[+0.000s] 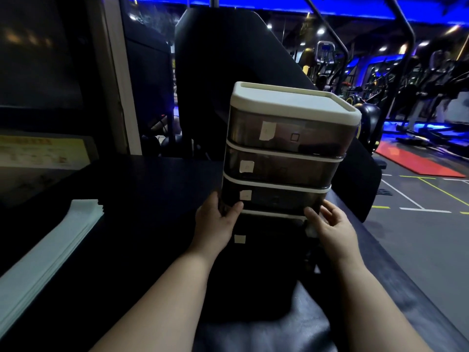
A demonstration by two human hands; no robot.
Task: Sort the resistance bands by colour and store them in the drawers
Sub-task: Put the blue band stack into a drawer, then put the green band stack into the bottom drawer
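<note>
While both hands clasp the drawer unit (286,158) at mid-frame, I see my left hand (215,222) wrapped round its left edge at the third drawer (274,198), thumb on the front. My right hand (332,228) grips the right edge there. No bands show. Papers (48,250) lie lower left.

Smoky translucent glossy plastic drawers (284,168), matt white plastic lid (291,101), paper labels (267,130)

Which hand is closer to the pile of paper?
Left. The left hand grips the drawer unit's side nearer the paper; the right hand is on the far side.
</note>
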